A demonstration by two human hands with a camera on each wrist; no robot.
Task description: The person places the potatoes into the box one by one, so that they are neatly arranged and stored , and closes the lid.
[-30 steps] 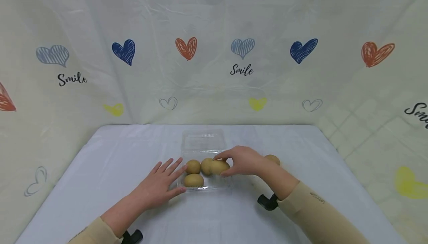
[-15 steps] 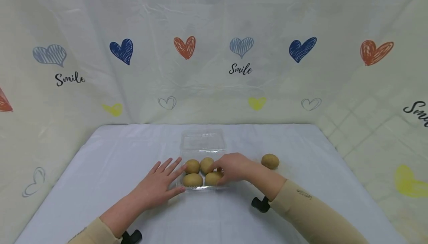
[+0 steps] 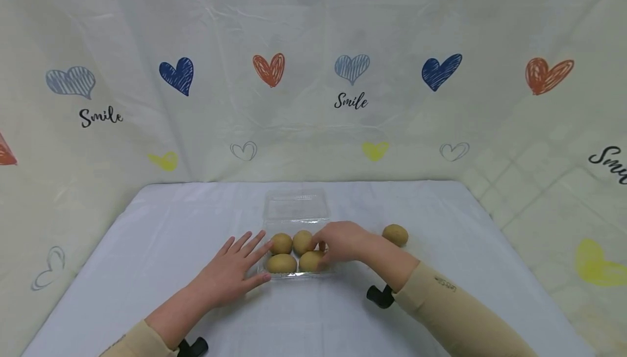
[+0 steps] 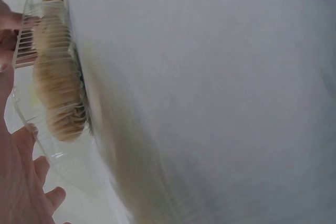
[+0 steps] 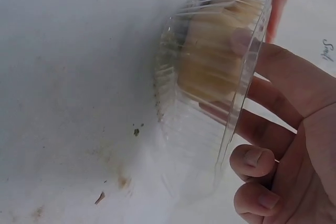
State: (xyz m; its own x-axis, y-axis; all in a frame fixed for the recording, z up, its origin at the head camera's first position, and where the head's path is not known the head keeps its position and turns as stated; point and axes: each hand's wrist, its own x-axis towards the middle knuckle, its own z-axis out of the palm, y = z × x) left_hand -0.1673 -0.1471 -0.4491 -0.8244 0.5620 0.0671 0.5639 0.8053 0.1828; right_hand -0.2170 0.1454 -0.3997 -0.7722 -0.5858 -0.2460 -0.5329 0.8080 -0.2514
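Note:
A clear plastic clamshell box (image 3: 300,275) lies with its lid folded back, holding several potatoes in two rows. My right hand (image 3: 342,241) reaches into its right side, thumb and fingers around the front right potato (image 3: 308,262). Through the clear wall in the right wrist view, the thumb lies against that potato (image 5: 207,59) and the last two fingers curl outside the rim. My left hand (image 3: 229,276) is spread at the box's left side, fingertips right at its edge. From the left wrist, the potatoes (image 4: 56,80) show through the ribbed wall.
One loose potato (image 3: 395,235) lies on the white tablecloth (image 3: 421,302), right of the box and beyond my right forearm. The box's raised lid (image 3: 296,204) extends toward the back edge of the table. A printed curtain (image 3: 303,123) hangs behind. Small dark crumbs (image 5: 137,129) dot the cloth.
My right hand has lowered a potato into the front right of the box, moving left and toward me. Since half a second ago it has barely shifted. The left hand has stayed put.

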